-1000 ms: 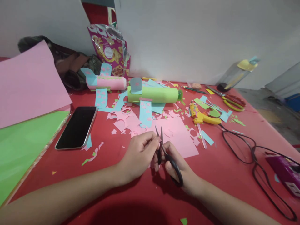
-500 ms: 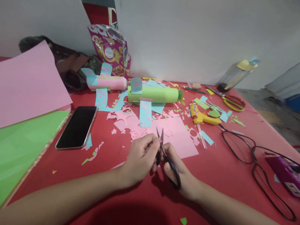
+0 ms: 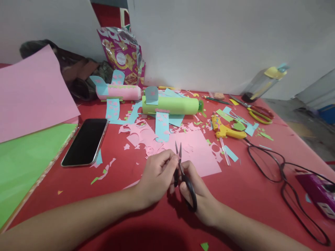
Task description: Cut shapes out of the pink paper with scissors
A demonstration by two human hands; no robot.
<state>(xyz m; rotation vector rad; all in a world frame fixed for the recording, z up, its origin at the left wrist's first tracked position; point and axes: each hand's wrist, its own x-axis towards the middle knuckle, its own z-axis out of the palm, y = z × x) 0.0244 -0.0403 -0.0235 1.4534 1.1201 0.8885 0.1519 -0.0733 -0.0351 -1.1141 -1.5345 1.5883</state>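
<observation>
My right hand (image 3: 197,190) grips black-handled scissors (image 3: 184,174), blades pointing up and away, slightly apart. My left hand (image 3: 157,176) is closed in a pinch right at the blades, holding a small piece that I cannot make out. Both hands hover over the red table (image 3: 125,209), just in front of a pink paper sheet (image 3: 199,150) with cut-out holes. Beyond it lie a green paper-covered tube with blue wings (image 3: 170,105) and a pink one (image 3: 119,92).
A black phone (image 3: 86,141) lies left of my hands, beside green (image 3: 23,157) and pink paper sheets (image 3: 31,90). A yellow glue gun (image 3: 225,129) with its black cord (image 3: 282,174), red-and-green scissors (image 3: 258,113), a bottle (image 3: 264,82) and a snack bag (image 3: 123,55) stand farther off. Paper scraps litter the table.
Both hands have drawn slightly toward me with the scissors. The blades have narrowed a little. Nothing else on the table has moved.
</observation>
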